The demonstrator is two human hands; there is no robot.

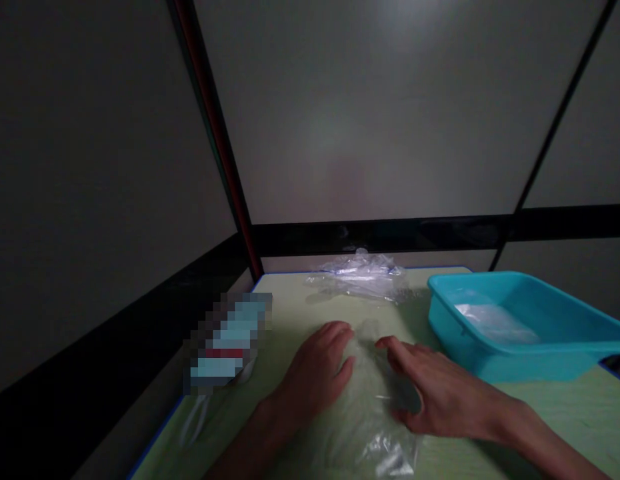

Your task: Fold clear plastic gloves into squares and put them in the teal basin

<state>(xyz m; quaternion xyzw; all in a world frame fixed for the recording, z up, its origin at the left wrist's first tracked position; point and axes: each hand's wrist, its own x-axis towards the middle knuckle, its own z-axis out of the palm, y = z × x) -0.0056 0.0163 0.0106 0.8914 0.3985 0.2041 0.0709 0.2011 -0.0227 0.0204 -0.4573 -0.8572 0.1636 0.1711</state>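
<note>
A clear plastic bag (367, 400) lies flat on the light green table (555, 427), its lower end creased and shiny. My left hand (317, 370) rests over the bag's left side, fingers stretched forward and thumb apart. On the other side, my right hand (435, 383) hovers at the bag's right edge with thumb and fingers spread. No object shows between the fingers of either hand. Whether the right fingertips touch the plastic cannot be made out.
A turquoise plastic basin (520, 360) stands at the right, with clear plastic packets (495, 323) inside. Crumpled clear plastic bags (363, 277) lie at the table's back. A blurred-out object (230, 343) with a white strap is at the left edge. Grey wall panels (380, 133) rise behind.
</note>
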